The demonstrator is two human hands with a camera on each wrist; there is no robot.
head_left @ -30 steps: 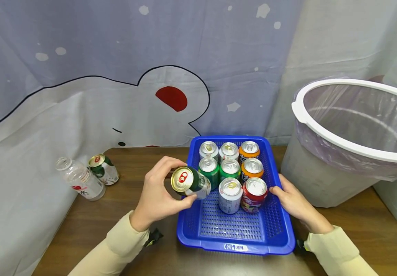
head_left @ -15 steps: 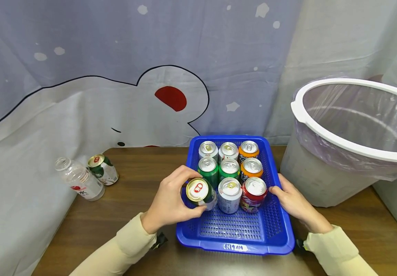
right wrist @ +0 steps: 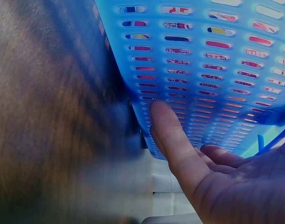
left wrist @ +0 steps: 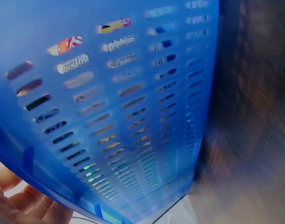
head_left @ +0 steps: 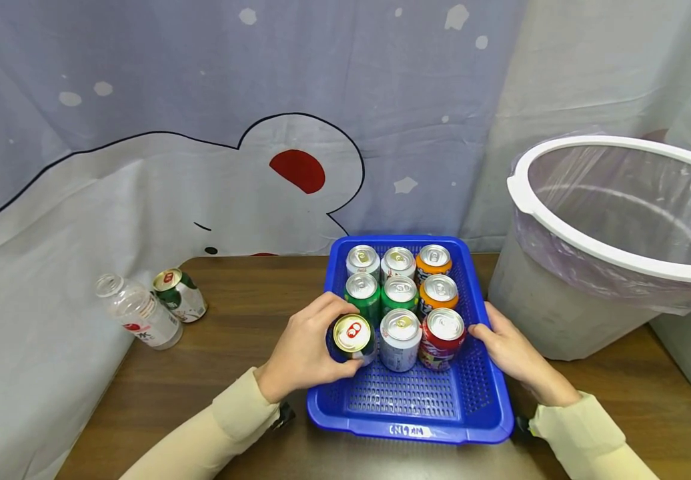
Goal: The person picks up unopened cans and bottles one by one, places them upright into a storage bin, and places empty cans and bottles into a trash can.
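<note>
In the head view my left hand (head_left: pixel 309 343) grips a green can with a gold lid and red tab (head_left: pixel 353 333), thumb on the near side and fingers round the far side. The can stands upright at the left of the blue plastic basket (head_left: pixel 405 432), beside a white can (head_left: pixel 399 340); its base is hidden. My right hand (head_left: pixel 513 350) holds the basket's right rim, thumb over the edge. In the right wrist view one finger (right wrist: pixel 170 130) lies along the slotted outer wall. Green cans (head_left: pixel 362 293), orange cans (head_left: pixel 439 293) and a red can (head_left: pixel 443 340) stand in rows inside.
A clear plastic bottle (head_left: pixel 141 313) leans at the left beside another green-and-white can (head_left: pixel 180 295). A tall bin (head_left: pixel 549 293) with a white rim and plastic liner stands at the right. A printed curtain (head_left: pixel 261 200) hangs behind the wooden table (head_left: pixel 243 293).
My left hand has carried the gold-lidded can right and downward into the basket, turning it from tilted to upright. My right hand and the basket stay in place.
</note>
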